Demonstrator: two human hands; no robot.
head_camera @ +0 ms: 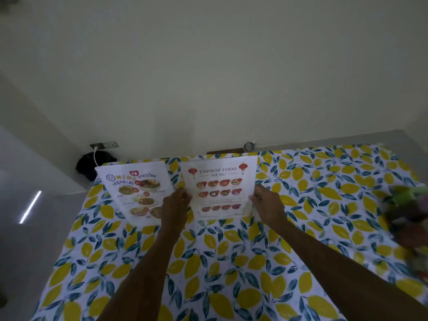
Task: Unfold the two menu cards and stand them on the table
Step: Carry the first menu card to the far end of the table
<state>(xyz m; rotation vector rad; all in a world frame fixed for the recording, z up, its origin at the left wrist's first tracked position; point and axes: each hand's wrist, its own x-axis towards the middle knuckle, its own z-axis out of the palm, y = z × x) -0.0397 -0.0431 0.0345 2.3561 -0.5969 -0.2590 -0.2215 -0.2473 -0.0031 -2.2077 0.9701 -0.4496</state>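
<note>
Two menu cards stand upright on the table with the lemon-print cloth. The Chinese food menu card is at the centre back, its printed face towards me. My left hand grips its left edge and my right hand grips its right edge. The Thai menu card stands to the left of it, angled a little, with no hand on it. Whether the lower edge of the Chinese card rests on the cloth cannot be told.
A blurred bunch of colourful things sits at the table's right edge. Behind the table are a pale wall, a wall socket with a white cable, a dark bag and a small round object.
</note>
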